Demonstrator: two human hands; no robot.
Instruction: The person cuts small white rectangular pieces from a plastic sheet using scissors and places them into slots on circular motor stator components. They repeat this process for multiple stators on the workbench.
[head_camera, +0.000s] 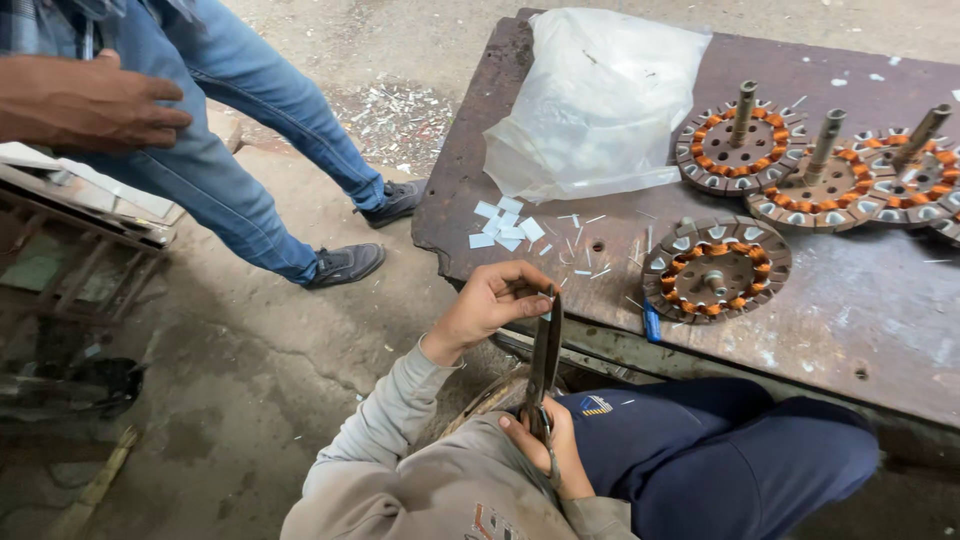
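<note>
The right hand (545, 440) is clenching the handles of dark metal shears (545, 355), whose long axis is running nearly upright, tips pointing toward the desk (860, 310). The left hand (495, 300) is pinching a small white strip at the blade tips. A crumpled translucent plastic bag (595, 100) is lying at the desk's far corner.

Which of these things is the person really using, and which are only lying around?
In use:
- scissors, handles in the right hand
- small white strip at the blades, pinched by the left hand
- cut white paper pieces

Lying about:
- plastic bag
- wound motor stators on the metal table
- scraps on the floor
- another person's hand
</note>
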